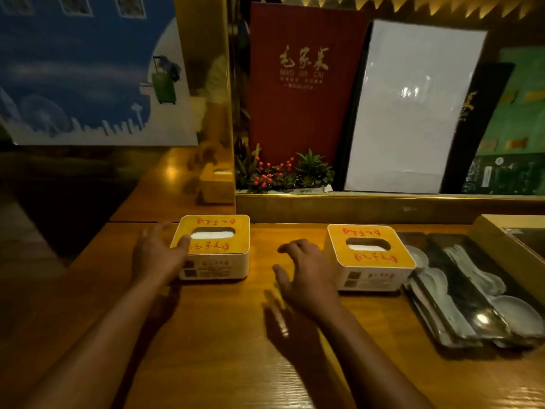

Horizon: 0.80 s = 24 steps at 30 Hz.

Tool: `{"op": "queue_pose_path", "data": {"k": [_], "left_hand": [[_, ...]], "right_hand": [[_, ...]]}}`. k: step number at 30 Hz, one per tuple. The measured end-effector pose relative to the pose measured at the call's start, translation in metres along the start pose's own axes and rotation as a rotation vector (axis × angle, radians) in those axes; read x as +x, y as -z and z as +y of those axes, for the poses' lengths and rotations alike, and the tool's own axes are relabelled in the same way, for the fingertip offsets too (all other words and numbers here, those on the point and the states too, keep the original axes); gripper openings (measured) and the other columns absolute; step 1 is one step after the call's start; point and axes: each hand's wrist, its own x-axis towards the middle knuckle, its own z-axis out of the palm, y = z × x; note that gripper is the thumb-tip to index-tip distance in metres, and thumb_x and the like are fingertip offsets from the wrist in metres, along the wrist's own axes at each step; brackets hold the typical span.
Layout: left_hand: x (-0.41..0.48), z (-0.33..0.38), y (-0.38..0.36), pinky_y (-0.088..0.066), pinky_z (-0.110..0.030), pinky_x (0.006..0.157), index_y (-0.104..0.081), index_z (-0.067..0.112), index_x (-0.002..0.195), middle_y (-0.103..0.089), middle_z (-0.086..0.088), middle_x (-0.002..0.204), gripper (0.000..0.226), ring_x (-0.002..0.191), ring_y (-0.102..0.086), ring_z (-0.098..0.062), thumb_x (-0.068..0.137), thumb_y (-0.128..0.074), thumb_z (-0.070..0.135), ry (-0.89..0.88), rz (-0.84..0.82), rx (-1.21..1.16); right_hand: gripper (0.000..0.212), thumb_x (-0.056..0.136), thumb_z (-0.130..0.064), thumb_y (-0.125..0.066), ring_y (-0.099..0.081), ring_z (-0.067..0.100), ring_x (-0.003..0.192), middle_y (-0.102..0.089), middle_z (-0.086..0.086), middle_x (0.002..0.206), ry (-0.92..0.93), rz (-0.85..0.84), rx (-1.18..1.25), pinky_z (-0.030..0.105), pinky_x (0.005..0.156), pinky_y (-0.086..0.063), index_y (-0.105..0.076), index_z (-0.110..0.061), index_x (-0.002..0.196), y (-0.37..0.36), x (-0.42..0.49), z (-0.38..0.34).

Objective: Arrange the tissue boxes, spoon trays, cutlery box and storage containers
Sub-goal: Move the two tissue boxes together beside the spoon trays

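Two tissue boxes with yellow tops and white sides stand on the wooden counter [224, 335]. The left tissue box [215, 249] has my left hand [156, 255] against its left side, thumb on the top edge, fingers spread. The right tissue box [371, 258] stands just right of my right hand [306, 276], whose fingers are apart and hover beside its left wall without a grip. Dark spoon trays [460, 293] holding several white spoons and a metal spoon lie at the right. Beyond them stands a tan cutlery box [507, 246], cut off by the frame.
A gold-edged ledge [383, 202] runs behind the counter. On it stand a red menu [300, 84], a white laminated sheet [413, 107], a dark menu [477, 119] and a small plant with red berries [280, 172]. A mirrored gold panel [206, 113] stands at the left.
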Motion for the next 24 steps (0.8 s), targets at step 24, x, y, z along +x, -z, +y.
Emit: {"op": "queue_pose_path", "data": {"k": [24], "left_hand": [[-0.049, 0.019, -0.068, -0.057, -0.034, 0.087, -0.033, 0.034, 0.152, -0.056, -0.006, 0.143, 0.091, 0.124, -0.058, -0.024, 0.077, -0.083, 0.021, -0.336, -0.565, -0.299]], "right_hand": [[0.047, 0.086, -0.049, -0.069, -0.043, 0.030, 0.134, -0.056, 0.003, 0.140, -0.220, 0.071, -0.404, 0.049, 0.108, -0.038, -0.064, -0.029, 0.128, -0.015, -0.005, 0.006]]}}
